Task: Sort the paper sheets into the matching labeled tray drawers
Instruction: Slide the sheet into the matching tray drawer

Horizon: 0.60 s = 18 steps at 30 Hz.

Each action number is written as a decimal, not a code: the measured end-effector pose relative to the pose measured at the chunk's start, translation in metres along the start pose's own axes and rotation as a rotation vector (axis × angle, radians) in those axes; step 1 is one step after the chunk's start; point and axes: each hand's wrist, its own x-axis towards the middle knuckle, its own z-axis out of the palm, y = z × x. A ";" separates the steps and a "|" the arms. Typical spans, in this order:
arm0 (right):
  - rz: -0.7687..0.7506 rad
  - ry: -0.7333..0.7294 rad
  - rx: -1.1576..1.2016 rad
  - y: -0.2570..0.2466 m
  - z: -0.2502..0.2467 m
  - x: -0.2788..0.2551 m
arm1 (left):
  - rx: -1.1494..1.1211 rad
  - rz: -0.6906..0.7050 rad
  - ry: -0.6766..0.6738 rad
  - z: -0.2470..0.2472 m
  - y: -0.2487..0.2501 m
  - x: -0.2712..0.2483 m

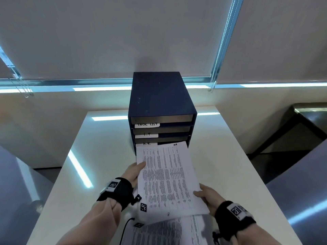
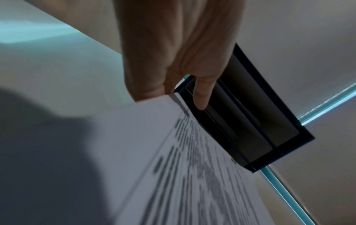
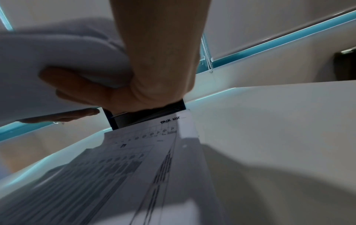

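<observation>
Left hand (image 1: pixel 134 171) in the lower middle of the frame, thumb on top, pinching the left edge of the printed sheet (image 1: pixel 168 177) marked HR. Right hand (image 1: pixel 208 197) lower right, pinching its bottom right corner. Sheet's top edge right at the H.R. drawer (image 1: pixel 146 143) of the dark blue drawer box (image 1: pixel 159 96). More sheets (image 1: pixel 169 232) lying below on the white table (image 1: pixel 221 156).

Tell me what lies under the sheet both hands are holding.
Under the held sheet, near its bottom edge, more printed sheets lie on the white table; the right-wrist view shows one headed TASK LIST. How many lie there, and what sits beneath the sheet's middle, is covered.
</observation>
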 end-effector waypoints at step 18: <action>-0.021 0.098 -0.060 -0.099 0.029 0.091 | -0.111 0.048 0.038 -0.011 -0.038 0.080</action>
